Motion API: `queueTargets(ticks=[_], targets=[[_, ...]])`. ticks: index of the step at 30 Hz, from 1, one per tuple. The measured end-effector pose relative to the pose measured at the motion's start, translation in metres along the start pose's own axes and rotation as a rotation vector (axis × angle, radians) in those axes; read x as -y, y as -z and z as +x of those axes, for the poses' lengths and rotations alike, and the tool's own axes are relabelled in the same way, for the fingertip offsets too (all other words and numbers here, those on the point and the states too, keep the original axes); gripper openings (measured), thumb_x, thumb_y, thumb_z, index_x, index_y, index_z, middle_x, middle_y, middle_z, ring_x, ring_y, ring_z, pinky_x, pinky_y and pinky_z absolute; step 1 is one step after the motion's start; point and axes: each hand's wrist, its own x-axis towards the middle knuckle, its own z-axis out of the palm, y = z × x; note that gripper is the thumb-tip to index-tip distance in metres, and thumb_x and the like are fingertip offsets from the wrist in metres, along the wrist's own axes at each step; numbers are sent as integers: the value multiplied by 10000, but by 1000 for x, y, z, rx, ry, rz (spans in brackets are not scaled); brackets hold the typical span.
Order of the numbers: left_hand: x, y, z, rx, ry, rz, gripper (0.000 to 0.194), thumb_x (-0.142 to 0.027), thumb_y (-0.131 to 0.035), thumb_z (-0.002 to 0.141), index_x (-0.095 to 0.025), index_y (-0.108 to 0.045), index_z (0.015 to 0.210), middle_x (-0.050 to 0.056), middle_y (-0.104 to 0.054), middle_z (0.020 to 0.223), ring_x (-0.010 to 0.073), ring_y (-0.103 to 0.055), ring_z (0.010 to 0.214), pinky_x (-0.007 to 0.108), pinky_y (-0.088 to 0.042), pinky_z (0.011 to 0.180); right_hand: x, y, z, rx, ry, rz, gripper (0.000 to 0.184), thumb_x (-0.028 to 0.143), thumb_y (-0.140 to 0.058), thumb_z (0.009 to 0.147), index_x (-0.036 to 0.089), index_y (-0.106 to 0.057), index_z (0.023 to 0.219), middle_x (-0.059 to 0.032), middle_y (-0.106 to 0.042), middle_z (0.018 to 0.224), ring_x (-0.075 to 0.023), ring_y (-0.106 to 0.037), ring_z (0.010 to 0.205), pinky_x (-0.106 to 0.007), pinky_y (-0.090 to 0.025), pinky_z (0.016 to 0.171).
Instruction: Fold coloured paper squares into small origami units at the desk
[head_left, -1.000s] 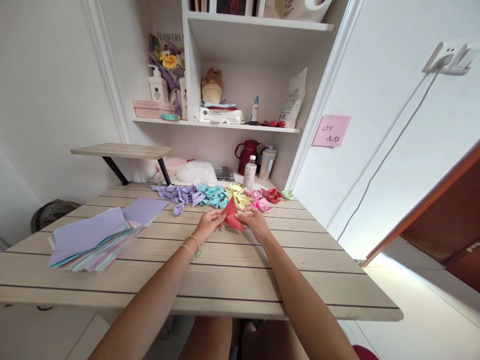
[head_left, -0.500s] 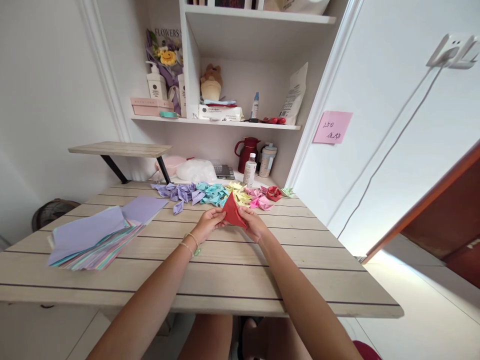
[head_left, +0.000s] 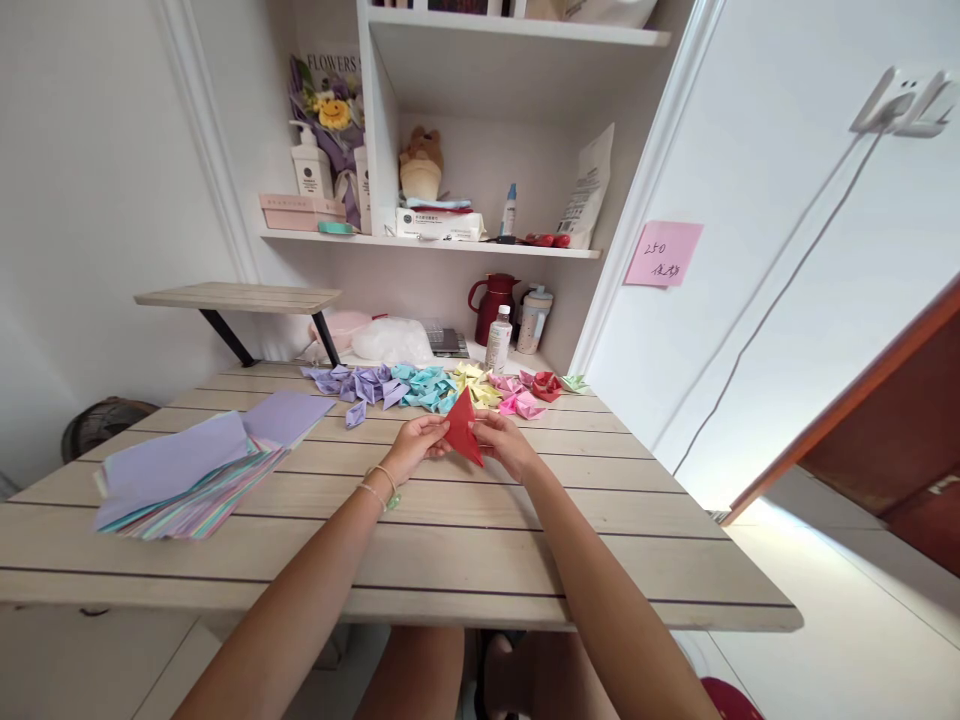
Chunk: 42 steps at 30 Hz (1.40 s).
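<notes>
A folded red sheet of paper (head_left: 463,430) is held above the table between both hands, its pointed end facing away from me. My left hand (head_left: 421,446) pinches its left edge, with bracelets on that wrist. On the opposite side, my right hand (head_left: 504,442) grips the right edge between thumb and fingers. Just beyond the hands lies a row of folded paper pieces: purple ones (head_left: 364,383), blue ones (head_left: 425,388), yellow ones (head_left: 474,380), pink ones (head_left: 519,400), a red one (head_left: 546,386) and a light green one (head_left: 575,383).
A fanned stack of coloured paper (head_left: 180,480) lies at the left of the slatted table (head_left: 465,570). Behind the folded pieces stand a clear bottle (head_left: 498,340), a red jug (head_left: 493,308) and a tumbler (head_left: 534,322). A small raised shelf (head_left: 240,297) is at the back left.
The red paper has turned in my hands, from a broad triangle to a narrower diamond shape. My fingers have shifted slightly along its right edge. The folded pieces have stayed put.
</notes>
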Motion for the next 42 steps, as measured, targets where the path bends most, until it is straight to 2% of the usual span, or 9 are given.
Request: queueTargets(ticks=[4, 9, 16, 20, 23, 28, 30, 35, 42], targets=[[0, 1, 0, -13, 54, -12, 345, -362, -736, 685, -127, -618, 907, 52, -677, 704, 107, -639, 559, 208, -528, 565, -4, 0, 3, -33, 161, -159, 242, 293, -686, 621, 189, -637, 834, -26, -689, 836, -155, -634, 655, -268, -504, 588], [1, 2, 1, 2, 110, -36, 368, -432, -700, 706, -126, -628, 897, 89, -697, 795, 151, -671, 629, 274, -557, 639, -8, 2, 7, -139, 355, -550, 133, 202, -582, 650, 197, -643, 768, -22, -687, 788, -157, -619, 633, -276, -487, 585], [8, 4, 4, 94, 97, 8, 379, -395, -756, 645, -113, -667, 882, 83, -713, 819, 163, -662, 680, 266, -538, 648, -15, -3, 5, 18, 454, -782, 226, 136, -594, 635, 228, -663, 829, 3, -680, 782, -149, -607, 645, -258, -469, 609], [5, 4, 3, 97, 112, 2, 361, -398, -738, 667, -122, -678, 891, 89, -716, 851, 165, -667, 709, 286, -544, 705, -15, -4, 4, -61, 521, -933, 134, 137, -574, 668, 223, -646, 743, 11, -636, 647, -124, -519, 553, -240, -414, 567], [2, 3, 1, 102, 131, -4, 336, -375, -728, 689, -118, -680, 900, 106, -715, 884, 175, -675, 737, 306, -545, 751, -14, -4, 3, -106, 517, -895, 102, 172, -586, 681, 214, -625, 765, 0, -636, 669, -131, -522, 575, -242, -418, 575], [1, 3, 1, 97, 125, 5, 279, -321, -723, 704, -120, -687, 894, 103, -717, 888, 163, -673, 720, 287, -545, 734, -10, -8, 0, -142, 482, -650, 550, 207, -640, 631, 244, -522, 1167, -74, -614, 1145, -136, -597, 676, -264, -482, 620], [2, 4, 1, 94, 132, 19, 251, -301, -716, 712, -126, -691, 890, 92, -720, 857, 155, -669, 703, 268, -546, 700, -8, -7, 0, -125, 489, -612, 579, 188, -629, 618, 255, -526, 1184, -78, -584, 1206, -144, -612, 714, -267, -492, 625], [2, 4, 3, 76, 166, 12, 255, -326, -697, 731, -119, -693, 880, 92, -714, 782, 149, -665, 656, 252, -541, 657, -10, -4, 3, -69, 487, -625, 220, 164, -523, 673, 208, -669, 832, -23, -690, 814, -164, -619, 690, -294, -496, 671], [-4, 2, -1, 140, 164, -6, 355, -412, -685, 730, -98, -686, 895, 135, -717, 862, 196, -680, 765, 295, -540, 728, -8, -5, 2, -200, 592, -598, 266, 93, -485, 629, 218, -683, 755, -40, -691, 818, -198, -624, 817, -296, -494, 668]])
